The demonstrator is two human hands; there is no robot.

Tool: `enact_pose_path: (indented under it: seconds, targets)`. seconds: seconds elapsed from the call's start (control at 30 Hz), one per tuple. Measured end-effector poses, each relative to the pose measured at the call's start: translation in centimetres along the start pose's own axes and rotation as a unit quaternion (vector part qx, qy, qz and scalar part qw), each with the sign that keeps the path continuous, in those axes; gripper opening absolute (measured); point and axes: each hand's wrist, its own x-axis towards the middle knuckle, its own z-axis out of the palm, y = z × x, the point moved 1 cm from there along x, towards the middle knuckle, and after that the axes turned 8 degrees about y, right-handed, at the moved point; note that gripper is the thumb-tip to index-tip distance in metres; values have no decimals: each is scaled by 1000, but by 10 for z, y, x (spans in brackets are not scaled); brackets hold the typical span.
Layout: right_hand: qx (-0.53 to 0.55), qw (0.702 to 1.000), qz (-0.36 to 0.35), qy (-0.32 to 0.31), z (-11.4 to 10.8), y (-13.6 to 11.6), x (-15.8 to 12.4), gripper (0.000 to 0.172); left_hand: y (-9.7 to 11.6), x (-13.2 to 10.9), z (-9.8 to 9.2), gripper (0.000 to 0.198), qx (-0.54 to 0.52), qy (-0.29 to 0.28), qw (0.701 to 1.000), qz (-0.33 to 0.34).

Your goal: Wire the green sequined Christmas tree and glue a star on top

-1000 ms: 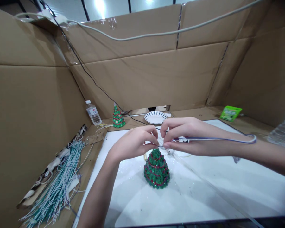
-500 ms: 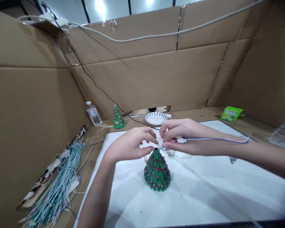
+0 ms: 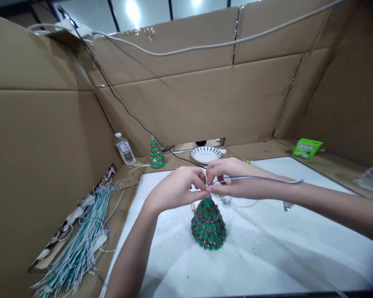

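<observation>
A green beaded Christmas tree (image 3: 208,225) with red bead strings stands upright on the white board (image 3: 267,248). Just above its top my two hands meet at the fingertips. My right hand (image 3: 228,176) is closed in a pinch on a thin white-and-blue wire (image 3: 264,179), whose loose length trails back over the wrist. A small red and orange piece (image 3: 226,181) shows under that palm. My left hand (image 3: 182,188) has thumb and fingers closed together at the same spot; what they pinch is hidden. The fingers cover the tree's tip.
A second beaded tree (image 3: 157,155), a water bottle (image 3: 124,149) and a striped plate (image 3: 206,154) stand at the back. Left lies a bundle of teal and white wires (image 3: 81,244). A green packet (image 3: 307,148) sits back right. Cardboard walls (image 3: 174,99) enclose the board.
My hands have come together over the tree's top; my left fingers, apart before, have closed. The wire has shifted with my right hand. The tree stands in place.
</observation>
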Motion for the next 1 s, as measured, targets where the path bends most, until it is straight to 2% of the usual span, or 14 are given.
enact_pose_path:
  seconds: [0.1,0.2,0.4,0.53,0.77,0.87,1.0]
  targets:
    - [103,987,123,-23,-3,0,0,27,1,0,0,21,8,10,1000,-10]
    - [181,965,185,-51,-1,3,0,31,3,-1,0,18,-1,17,999,-29]
    - [220,959,169,-51,8,9,2,34,4,2,0,17,-26,21,999,-29]
    - [261,950,162,-61,-3,1,1,35,-1,1,-1,17,-18,15,999,-27]
    - [346,929,131,31,-25,-2,-6,29,-7,2,-2,18,-32,-3,999,-32]
    - [333,932,136,40,-27,-4,-5,29,-4,2,-1,20,-47,10,998,-37]
    - [296,944,144,7,-26,-9,-3,30,1,2,-1,24,-87,37,995,-17]
